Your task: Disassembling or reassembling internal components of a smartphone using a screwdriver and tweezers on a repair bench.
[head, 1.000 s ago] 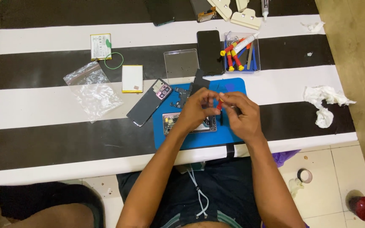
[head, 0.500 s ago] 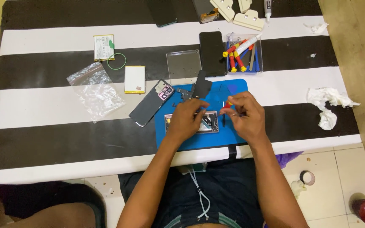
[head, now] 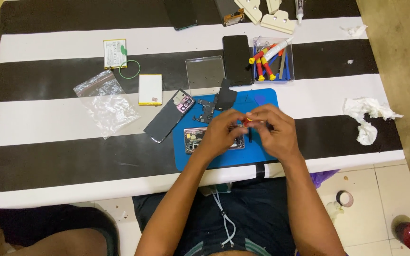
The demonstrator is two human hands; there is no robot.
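I see a black-and-white striped surface (head: pixel 48 118) over a tiled floor, with a blue mat (head: pixel 224 159) at its near edge. On the mat lies the opened phone (head: pixel 195 141), long axis running left to right. My left hand (head: pixel 221 132) and right hand (head: pixel 274 130) meet above it, fingers pinched together on a small red-tipped screwdriver (head: pixel 246 122); its direction I cannot tell. A clear tool tray (head: pixel 288 76) sits behind.

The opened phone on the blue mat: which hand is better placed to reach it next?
Probably the left hand: it hovers directly over the opened phone on the blue mat. The right hand, pinching a small red-tipped tool, is farther right.
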